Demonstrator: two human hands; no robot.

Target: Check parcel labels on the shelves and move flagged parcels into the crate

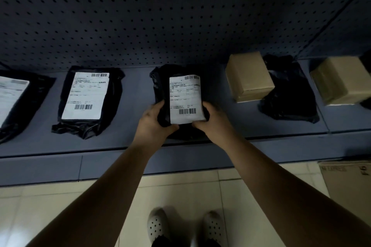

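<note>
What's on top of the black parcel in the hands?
A white label with two barcodes, facing up. Left hand and right hand grip the parcel at its lower end. Its underside is hidden; print unreadable.

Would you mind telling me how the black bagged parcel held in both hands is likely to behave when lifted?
The black bagged parcel looks soft: its wrinkled plastic bunches where the left hand and right hand grip it, so it will probably sag. The glossy film may be slippery. Being flattish, it seems unlikely to roll.
</note>
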